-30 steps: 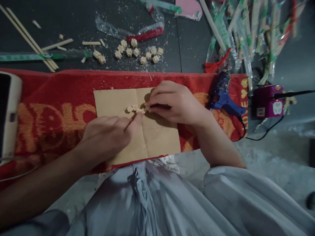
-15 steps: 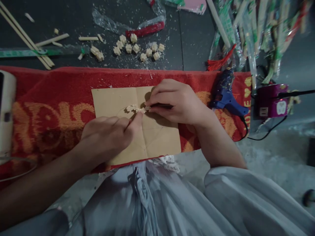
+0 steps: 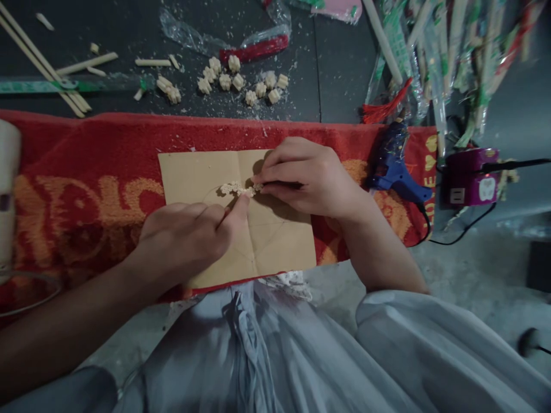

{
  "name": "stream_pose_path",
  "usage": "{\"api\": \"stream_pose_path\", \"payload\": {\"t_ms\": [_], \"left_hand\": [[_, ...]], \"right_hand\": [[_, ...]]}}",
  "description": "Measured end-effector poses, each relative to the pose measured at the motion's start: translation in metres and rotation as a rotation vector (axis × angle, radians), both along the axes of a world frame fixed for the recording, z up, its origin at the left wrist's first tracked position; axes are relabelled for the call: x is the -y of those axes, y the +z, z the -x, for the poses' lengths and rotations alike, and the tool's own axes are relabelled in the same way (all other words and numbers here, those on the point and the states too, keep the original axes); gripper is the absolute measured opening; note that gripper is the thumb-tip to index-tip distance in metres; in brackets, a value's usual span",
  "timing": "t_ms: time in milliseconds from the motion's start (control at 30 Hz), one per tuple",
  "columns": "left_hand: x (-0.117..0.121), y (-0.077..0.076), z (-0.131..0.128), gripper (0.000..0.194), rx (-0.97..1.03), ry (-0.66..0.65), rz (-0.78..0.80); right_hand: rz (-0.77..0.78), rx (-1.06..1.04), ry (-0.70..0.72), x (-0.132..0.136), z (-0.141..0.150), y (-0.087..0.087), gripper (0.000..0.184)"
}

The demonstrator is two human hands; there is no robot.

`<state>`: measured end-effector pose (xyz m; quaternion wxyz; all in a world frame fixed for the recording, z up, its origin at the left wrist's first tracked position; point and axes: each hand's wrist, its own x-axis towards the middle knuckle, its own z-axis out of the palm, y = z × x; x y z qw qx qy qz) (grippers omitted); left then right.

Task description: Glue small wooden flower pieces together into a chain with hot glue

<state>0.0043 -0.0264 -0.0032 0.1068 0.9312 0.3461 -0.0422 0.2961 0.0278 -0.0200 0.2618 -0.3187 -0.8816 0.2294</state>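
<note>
On a creased sheet of brown cardboard [image 3: 279,246] lies a short row of small pale flower-shaped pieces [image 3: 235,188]. My left hand [image 3: 189,232] comes in from the left, its fingers mostly curled, and one fingertip presses the middle of the row against the sheet. From the right, my right hand [image 3: 305,178] closes thumb and fingers in a pinch at the row's right end. Its fingertips partly cover the piece there. Faint pencil curves show on the cardboard around the row.
A red towel [image 3: 86,149] lies under the cardboard. To the right are a blue glue gun [image 3: 398,166] and a purple box [image 3: 471,178] with cables. Several loose flower-shaped pieces [image 3: 225,82], thin sticks [image 3: 43,57] and wrapped bundles [image 3: 447,51] lie along the back.
The camera view has shifted slightly. Both hands keep the same hold on the row of pieces, with almost no visible movement.
</note>
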Motion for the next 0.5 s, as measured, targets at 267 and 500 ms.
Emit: {"api": "stream_pose_path", "payload": {"t_ms": [267, 500], "left_hand": [[0.0006, -0.0027, 0.0016, 0.061, 0.088, -0.042, -0.105], [-0.0004, 0.0002, 0.0009, 0.065, 0.027, -0.069, -0.121]], "right_hand": [[-0.054, 0.009, 0.004, 0.0011, 0.0009, -0.0006, 0.031], [-0.083, -0.016, 0.008, 0.0005, 0.0009, -0.0061, 0.029]]}}
